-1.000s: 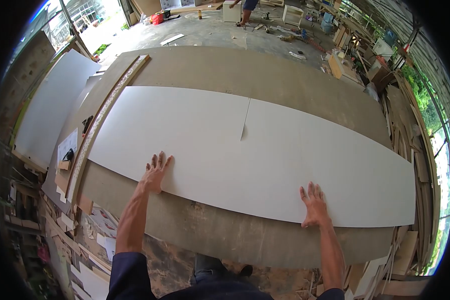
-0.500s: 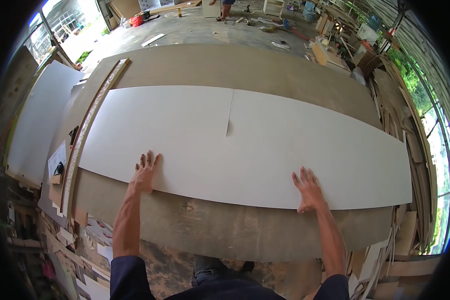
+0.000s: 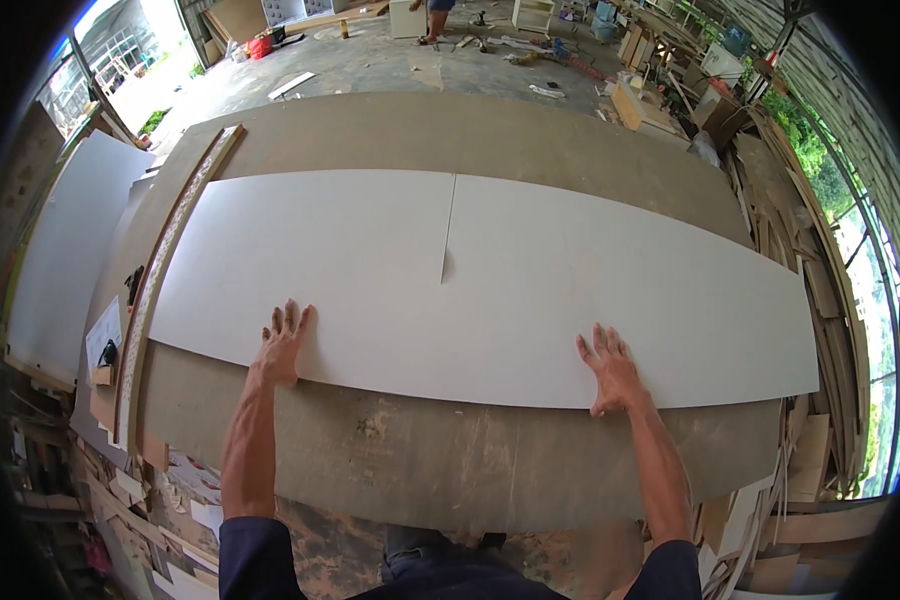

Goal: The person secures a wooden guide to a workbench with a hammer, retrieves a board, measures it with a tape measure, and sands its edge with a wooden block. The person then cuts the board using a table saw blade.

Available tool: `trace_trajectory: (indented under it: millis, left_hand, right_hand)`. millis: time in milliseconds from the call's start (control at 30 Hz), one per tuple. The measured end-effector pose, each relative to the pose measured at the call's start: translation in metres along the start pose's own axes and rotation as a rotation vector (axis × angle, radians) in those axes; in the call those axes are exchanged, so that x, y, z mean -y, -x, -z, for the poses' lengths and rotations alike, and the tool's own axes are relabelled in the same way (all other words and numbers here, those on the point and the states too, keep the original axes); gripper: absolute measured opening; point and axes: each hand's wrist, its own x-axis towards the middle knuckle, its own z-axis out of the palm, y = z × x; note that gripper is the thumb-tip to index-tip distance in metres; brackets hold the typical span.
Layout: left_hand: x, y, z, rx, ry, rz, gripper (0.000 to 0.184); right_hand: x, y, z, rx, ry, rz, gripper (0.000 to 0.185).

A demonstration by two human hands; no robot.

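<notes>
A long white panel (image 3: 530,290) lies flat on a brown work table (image 3: 420,470), with a cut line running in from its far edge near the middle. My left hand (image 3: 284,345) rests on the panel's near edge, left of centre, fingers spread and palm down. Farther right along the same edge lies my right hand (image 3: 613,370), its fingers also spread on the white surface. Neither hand holds anything. A long wooden strip (image 3: 177,232) crosses the table just beyond the panel's left end.
Another white sheet (image 3: 65,260) leans at the left. Papers (image 3: 103,333) and a small black object lie left of the strip. Wood offcuts (image 3: 810,260) are piled along the right side. Across the floor, the legs of another person (image 3: 437,20) show near a white box (image 3: 407,20).
The whole view has shifted, so the table and panel appear farther left. The right hand's fingers have spread and tilted slightly left. Both hands stay on the panel's near edge.
</notes>
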Motion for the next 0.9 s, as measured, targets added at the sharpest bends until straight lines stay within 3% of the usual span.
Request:
trace_trajectory:
  millis: [900]
  left_hand:
    - [-0.003, -0.045, 0.027, 0.003, 0.025, -0.002, 0.147]
  right_hand:
    - [-0.022, -0.044, 0.022, -0.013, 0.01, 0.01, 0.15]
